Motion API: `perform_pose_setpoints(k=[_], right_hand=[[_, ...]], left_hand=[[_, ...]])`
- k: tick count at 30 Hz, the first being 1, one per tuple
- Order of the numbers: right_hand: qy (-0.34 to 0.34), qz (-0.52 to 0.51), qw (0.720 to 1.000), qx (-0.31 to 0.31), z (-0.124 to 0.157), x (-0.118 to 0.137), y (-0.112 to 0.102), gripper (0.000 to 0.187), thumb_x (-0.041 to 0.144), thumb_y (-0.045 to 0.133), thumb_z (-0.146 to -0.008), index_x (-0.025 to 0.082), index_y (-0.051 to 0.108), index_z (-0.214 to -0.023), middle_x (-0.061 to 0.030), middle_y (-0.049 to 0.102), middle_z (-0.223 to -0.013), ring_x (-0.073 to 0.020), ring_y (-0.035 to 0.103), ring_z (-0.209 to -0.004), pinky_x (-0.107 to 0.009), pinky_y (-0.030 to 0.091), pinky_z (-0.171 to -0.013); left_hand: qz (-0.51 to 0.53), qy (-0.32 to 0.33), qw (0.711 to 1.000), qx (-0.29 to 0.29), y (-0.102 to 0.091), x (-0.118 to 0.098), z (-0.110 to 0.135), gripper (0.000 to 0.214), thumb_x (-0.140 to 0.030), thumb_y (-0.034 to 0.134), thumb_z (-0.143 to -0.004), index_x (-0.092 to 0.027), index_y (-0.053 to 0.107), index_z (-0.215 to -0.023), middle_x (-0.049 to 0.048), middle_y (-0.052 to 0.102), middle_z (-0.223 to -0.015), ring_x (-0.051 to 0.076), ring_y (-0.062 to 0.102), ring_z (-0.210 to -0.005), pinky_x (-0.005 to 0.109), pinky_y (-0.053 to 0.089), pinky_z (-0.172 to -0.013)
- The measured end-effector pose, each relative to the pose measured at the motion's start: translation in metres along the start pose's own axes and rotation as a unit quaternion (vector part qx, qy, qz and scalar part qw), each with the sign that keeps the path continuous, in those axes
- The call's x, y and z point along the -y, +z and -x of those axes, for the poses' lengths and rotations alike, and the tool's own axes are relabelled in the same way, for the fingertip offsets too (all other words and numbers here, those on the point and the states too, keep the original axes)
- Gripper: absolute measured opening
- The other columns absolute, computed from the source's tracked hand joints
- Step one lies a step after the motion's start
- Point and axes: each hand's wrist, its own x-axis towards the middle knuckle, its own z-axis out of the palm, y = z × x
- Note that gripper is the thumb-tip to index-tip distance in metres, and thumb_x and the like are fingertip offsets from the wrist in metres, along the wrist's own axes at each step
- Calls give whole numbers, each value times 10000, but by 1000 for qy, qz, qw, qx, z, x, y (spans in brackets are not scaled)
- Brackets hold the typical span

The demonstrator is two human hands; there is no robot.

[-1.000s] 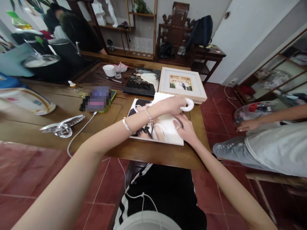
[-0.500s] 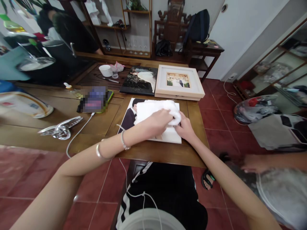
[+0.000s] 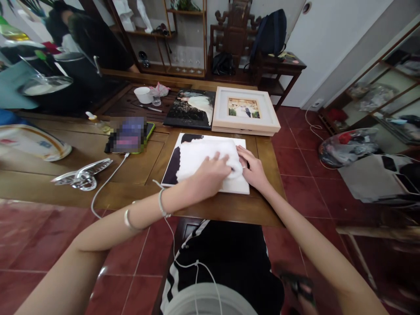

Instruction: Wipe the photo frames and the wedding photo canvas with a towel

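A white fluffy cloth lies bunched over a photo panel on the wooden table. The cloth covers most of the picture; a dark part at the left and a pale lower right corner show. My left hand, with bracelets on its arm, presses on the cloth with bent fingers and grips its folded right part. At the panel's right edge, my right hand holds the border, its fingers close against the cloth.
Behind the panel lie a dark wedding photo and a light framed picture. Leftward are a phone on a cable, a silver metal object, a dropper bottle and a white cup. Someone in dark clothes is at the far left.
My left hand and the cloth have shifted a little left and toward me, and the cloth lies flatter. My right hand's fingers have spread along the edge. The bystander's hand at right has left view.
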Motion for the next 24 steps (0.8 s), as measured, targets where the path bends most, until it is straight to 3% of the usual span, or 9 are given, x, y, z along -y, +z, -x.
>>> perform_pose_setpoints(k=[4, 8, 14, 20, 24], right_hand=[[3, 7, 1000, -3, 0, -1, 0, 385, 222, 483, -895, 226, 677, -1227, -76, 610, -1388, -246, 488, -1368, -476, 375, -1161], [0, 10, 1000, -2, 1, 0, 0, 380, 218, 478, -895, 228, 687, -1213, -73, 606, -1393, -252, 481, -1374, -475, 368, -1167], [1, 43, 999, 2, 0, 3, 1, 388, 248, 485, -901, 187, 672, -1235, -109, 609, -1384, -261, 493, -1363, -485, 371, -1169], [-20, 47, 999, 11, 1, 3, 1, 410, 219, 462, -893, 160, 663, -1245, -129, 593, -1398, -245, 479, -1375, -476, 376, -1166], [-29, 47, 998, 10, 1, 0, 2, 415, 218, 464, -888, 168, 658, -1252, -126, 586, -1406, -246, 473, -1379, -492, 376, -1164]], left_hand=[[1, -28, 999, -16, 11, 26, -38, 406, 35, 444, -847, -91, 636, -1182, 189, 527, -1418, 339, 493, -1315, 463, 516, -984], [-20, -27, 999, -33, 24, 27, -43, 441, 54, 441, -856, -116, 662, -1197, 191, 398, -1535, 402, 361, -1418, 607, 413, -1073], [0, 2, 998, -61, 34, 6, 4, 260, -41, 546, -882, -128, 746, -1024, 205, 414, -1523, 445, 367, -1407, 644, 395, -1076], [53, 66, 992, -95, 44, -23, 67, 94, -98, 688, -793, -163, 756, -808, 123, 392, -1559, 416, 323, -1439, 589, 336, -1151], [66, 78, 989, -102, 46, -20, 70, 121, -100, 709, -761, -182, 758, -836, 112, 395, -1559, 394, 338, -1438, 552, 371, -1141]])
